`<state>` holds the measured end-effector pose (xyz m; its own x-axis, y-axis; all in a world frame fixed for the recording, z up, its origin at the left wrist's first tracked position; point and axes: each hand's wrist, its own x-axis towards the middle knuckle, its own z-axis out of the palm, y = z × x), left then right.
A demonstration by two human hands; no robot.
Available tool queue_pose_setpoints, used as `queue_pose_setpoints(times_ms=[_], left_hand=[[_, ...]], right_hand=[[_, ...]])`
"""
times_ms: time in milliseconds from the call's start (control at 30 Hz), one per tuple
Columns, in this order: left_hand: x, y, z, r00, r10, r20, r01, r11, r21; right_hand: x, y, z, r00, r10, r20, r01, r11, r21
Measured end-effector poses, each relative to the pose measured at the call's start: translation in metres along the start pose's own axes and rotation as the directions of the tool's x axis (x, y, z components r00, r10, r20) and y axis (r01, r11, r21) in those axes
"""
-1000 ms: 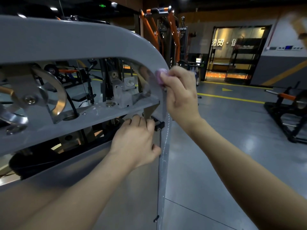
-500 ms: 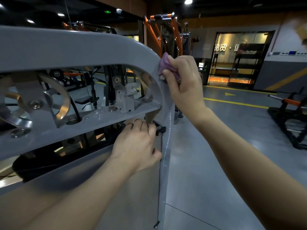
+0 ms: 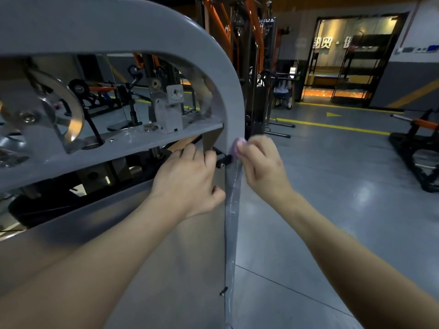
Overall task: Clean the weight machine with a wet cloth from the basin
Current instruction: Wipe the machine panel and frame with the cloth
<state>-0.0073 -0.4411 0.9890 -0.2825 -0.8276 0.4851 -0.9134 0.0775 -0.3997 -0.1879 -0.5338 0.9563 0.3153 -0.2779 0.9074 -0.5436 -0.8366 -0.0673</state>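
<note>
R hand's [image 3: 263, 167] grip pinches cloth [image 3: 236, 147] on machine frame [image 3: 233, 222] edge, axis 12-to-6. We judge remaining length lies at 6 of cloth; L hand [image 3: 187, 179], at 9, clutches frame.

The weight machine frame [image 3: 142, 27] is finished in matt grey paint; the pulley [image 3: 67, 108] is polished metal. The floor [image 3: 332, 198] is coated glossy.

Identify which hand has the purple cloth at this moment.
The right hand: it pinches the purple cloth against the outer edge of the grey frame, while the left hand grips the frame with no cloth.
</note>
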Motion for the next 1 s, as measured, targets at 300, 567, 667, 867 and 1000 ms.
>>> queue_pose_setpoints(times_ms=[300,567,667,867,1000], left_hand=[[0.001,0.002,0.011,0.988,-0.027,-0.149,0.036,0.998,0.058],[0.005,0.002,0.027,0.967,-0.023,-0.254,0.062,0.987,0.146],[0.005,0.002,0.029,0.959,-0.02,-0.281,0.071,0.982,0.173],[0.005,0.004,0.031,0.946,-0.025,-0.322,0.093,0.976,0.199],[0.006,0.004,0.03,0.947,-0.034,-0.32,0.099,0.977,0.189]], right_hand=[[-0.029,-0.002,0.023,0.99,0.099,-0.103,-0.096,0.995,0.042],[-0.019,0.004,0.012,0.999,0.0,-0.033,0.002,0.998,0.067],[-0.007,0.007,0.018,0.991,0.063,-0.119,-0.048,0.992,0.118],[-0.098,0.004,0.05,0.982,0.185,0.023,-0.186,0.969,0.164],[-0.08,0.012,0.035,0.983,0.109,0.149,-0.143,0.961,0.236]])
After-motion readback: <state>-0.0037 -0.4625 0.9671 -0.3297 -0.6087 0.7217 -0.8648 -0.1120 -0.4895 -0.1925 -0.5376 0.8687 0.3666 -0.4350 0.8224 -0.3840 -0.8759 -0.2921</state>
